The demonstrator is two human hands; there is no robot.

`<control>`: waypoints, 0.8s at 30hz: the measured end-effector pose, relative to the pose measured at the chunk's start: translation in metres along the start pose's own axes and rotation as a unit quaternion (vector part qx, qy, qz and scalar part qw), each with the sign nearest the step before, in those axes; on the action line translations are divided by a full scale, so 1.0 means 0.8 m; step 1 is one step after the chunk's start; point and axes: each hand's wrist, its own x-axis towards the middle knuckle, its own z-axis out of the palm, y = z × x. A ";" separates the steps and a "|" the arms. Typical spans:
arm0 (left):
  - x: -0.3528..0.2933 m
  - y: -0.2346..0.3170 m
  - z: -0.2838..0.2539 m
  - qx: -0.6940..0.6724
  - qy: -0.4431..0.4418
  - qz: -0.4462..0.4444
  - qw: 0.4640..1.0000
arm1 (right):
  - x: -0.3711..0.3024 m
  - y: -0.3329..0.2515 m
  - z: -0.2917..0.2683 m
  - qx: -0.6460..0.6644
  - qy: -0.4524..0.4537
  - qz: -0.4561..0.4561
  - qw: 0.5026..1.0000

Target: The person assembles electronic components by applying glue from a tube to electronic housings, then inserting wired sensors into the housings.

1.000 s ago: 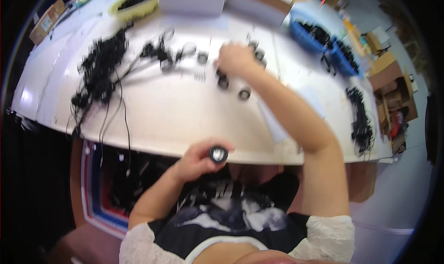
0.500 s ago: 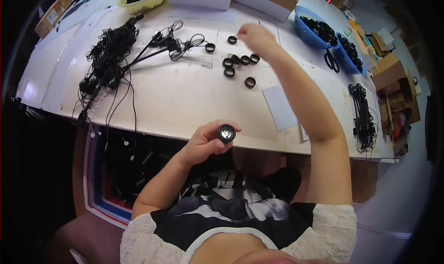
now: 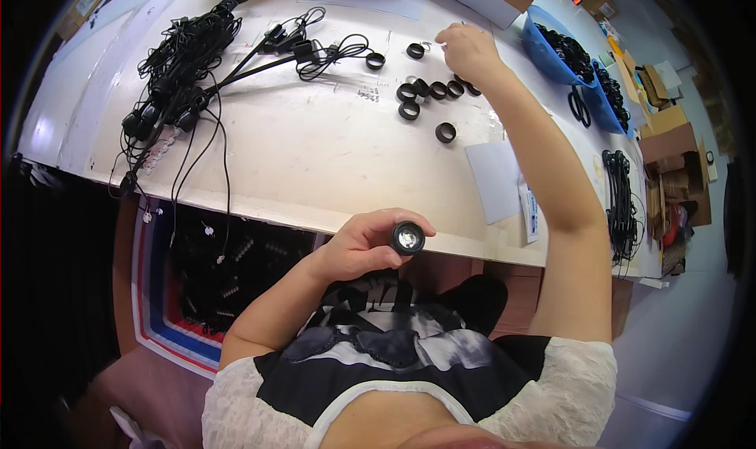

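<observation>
My left hand [image 3: 366, 243] is closed around a short black LED lamp head [image 3: 407, 239], held upright near the table's front edge. Its silvery reflector with a pale centre faces up. On the far side of the table, my right hand [image 3: 470, 53] has its fingers bent and drawn together; anything between the fingertips is too small to make out. Just left of those fingertips lies a black ring [image 3: 415, 51]. Several more black rings cluster below the hand, among them one ring [image 3: 409, 110] on the left and a separate ring [image 3: 446, 133] closest to me.
Bundles of black cables [image 3: 169, 95] lie at the left, some wires hanging over the edge. Blue bowls [image 3: 538, 44] of black parts stand at the right, with scissors [image 3: 579, 107] beside them. A white sheet [image 3: 494, 183], a tube [image 3: 530, 213] and another cable bundle [image 3: 622, 197] lie nearby.
The view has shifted, so the table's contents sit farther right and higher. My right fingertips have drawn a little away from the ring beside them. The left hand keeps hold of the lamp head.
</observation>
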 end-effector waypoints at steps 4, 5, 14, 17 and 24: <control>-0.006 0.010 -0.001 -0.020 -0.026 -0.016 0.999 | 0.001 -0.054 -0.056 0.153 -0.170 0.011 0.974; -0.008 0.008 -0.004 -0.012 -0.031 -0.027 0.999 | 0.006 -0.062 -0.054 0.130 -0.256 0.028 0.957; -0.003 -0.009 0.004 0.041 -0.016 -0.004 0.999 | -0.002 -0.060 -0.019 0.168 -0.201 0.060 0.963; -0.004 -0.006 0.005 0.059 -0.005 0.000 0.998 | 0.003 -0.065 -0.015 0.183 -0.190 0.059 0.963; -0.003 -0.017 0.006 0.044 0.009 -0.021 0.999 | -0.007 -0.054 -0.018 0.224 -0.209 0.059 0.950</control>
